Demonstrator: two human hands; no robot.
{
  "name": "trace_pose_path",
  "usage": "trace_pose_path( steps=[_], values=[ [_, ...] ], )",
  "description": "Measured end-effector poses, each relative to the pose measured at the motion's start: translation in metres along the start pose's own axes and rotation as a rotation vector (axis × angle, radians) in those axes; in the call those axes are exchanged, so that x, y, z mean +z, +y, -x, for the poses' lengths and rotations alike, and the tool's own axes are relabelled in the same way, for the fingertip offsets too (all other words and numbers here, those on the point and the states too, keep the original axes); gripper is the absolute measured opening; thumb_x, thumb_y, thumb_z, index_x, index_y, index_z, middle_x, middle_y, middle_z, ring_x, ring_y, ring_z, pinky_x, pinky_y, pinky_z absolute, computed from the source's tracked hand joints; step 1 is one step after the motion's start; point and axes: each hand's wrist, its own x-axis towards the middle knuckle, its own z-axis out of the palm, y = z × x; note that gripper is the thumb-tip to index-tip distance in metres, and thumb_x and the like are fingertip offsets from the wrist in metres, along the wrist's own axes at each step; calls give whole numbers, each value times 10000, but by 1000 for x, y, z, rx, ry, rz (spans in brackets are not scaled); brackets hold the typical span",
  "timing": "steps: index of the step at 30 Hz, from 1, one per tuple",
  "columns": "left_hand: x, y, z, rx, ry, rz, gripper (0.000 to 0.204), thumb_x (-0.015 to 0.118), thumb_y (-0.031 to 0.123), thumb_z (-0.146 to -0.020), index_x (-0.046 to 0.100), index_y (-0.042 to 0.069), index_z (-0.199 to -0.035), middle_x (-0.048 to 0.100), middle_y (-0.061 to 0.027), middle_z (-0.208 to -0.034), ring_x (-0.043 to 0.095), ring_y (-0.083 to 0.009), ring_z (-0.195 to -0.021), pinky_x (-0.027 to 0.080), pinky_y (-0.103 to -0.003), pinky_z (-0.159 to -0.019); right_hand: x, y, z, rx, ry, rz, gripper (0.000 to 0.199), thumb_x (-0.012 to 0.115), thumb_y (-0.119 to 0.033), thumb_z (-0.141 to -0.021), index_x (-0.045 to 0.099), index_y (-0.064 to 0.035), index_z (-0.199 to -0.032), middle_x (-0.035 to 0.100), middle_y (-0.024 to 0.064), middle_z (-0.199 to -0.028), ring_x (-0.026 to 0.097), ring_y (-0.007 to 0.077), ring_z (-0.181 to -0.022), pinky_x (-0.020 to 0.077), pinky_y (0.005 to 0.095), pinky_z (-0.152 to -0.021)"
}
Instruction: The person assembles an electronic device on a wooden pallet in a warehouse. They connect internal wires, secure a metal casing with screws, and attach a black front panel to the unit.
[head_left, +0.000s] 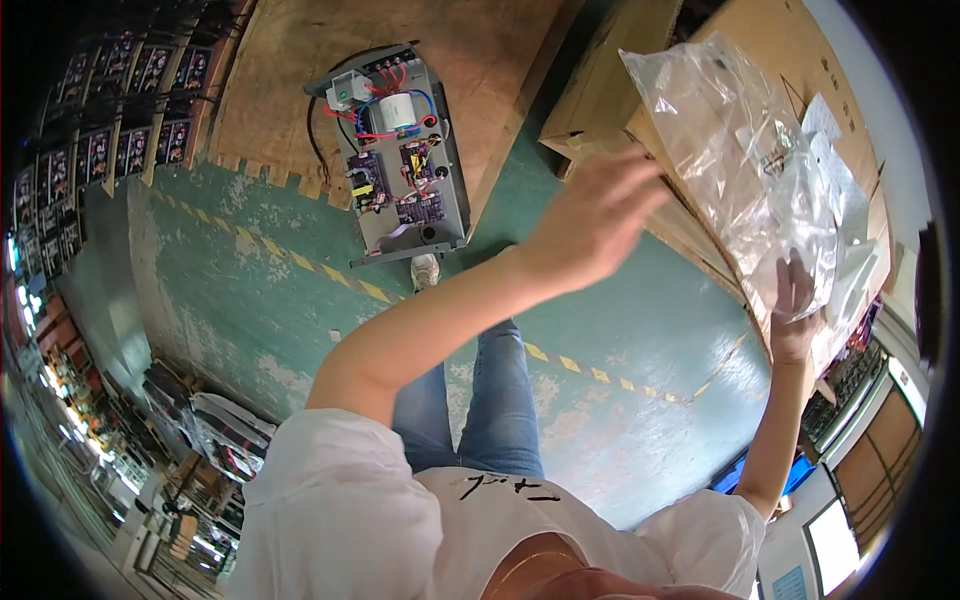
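Leftmost, rows of small dark circuit boards (95,155) fill a rack, too many and too small to count. Next comes one brown wooden board (270,90) on the green floor (230,310), bearing one open gray metal case (455,190). Inside the case sit one white round part (398,112), three purple circuit boards (421,208) and red and blue wires. Below it shows one white shoe (425,272), with two legs in jeans (500,400). The left hand (590,215) reaches across beside a large cardboard box (610,75); its fingers are bent and blurred, and whether they touch anything I cannot tell. One clear plastic bag (710,110) lies crumpled over the box, to the right of that hand. Farthest right, the right hand (795,300) shows its fingers through the bag's lower part, extended and close together; whether they grip it I cannot tell.
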Motion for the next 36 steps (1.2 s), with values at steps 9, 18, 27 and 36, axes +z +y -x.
trace_pose_path(
  steps=[9,18,27,36],
  values=[
    [-106,-89,214,-350,-398,-322,467,659,49,-741,484,10,-1172,473,-186,-1213,457,-383,-1163,387,-458,-978,-26,-85,74,501,461,-166,300,611,75,-838,569,-37,-1113,588,144,-1100,611,243,-913,525,289,-745],
    [-105,-157,273,-141,-677,-324,522,654,155,-815,418,-2,-1254,468,-196,-1245,433,-368,-1185,356,-440,-1017,9,-320,106,1097,459,-1524,294,464,-105,-975,449,33,-1234,573,164,-1189,631,188,-922,521,307,-792],
    [-76,-193,288,-183,-667,-236,365,529,256,-924,498,17,-1198,624,-224,-1037,605,-393,-924,484,-450,-777,148,-553,34,1066,182,-2190,277,553,-72,-931,547,23,-1191,614,57,-1016,576,106,-830,485,254,-759],
    [-83,-195,287,-240,-658,-68,353,555,247,-919,538,-28,-1140,636,-239,-981,616,-383,-924,480,-417,-777,209,-581,-40,860,521,-2036,294,653,32,-820,569,19,-1102,613,45,-978,590,102,-821,503,251,-759]
  ],
)
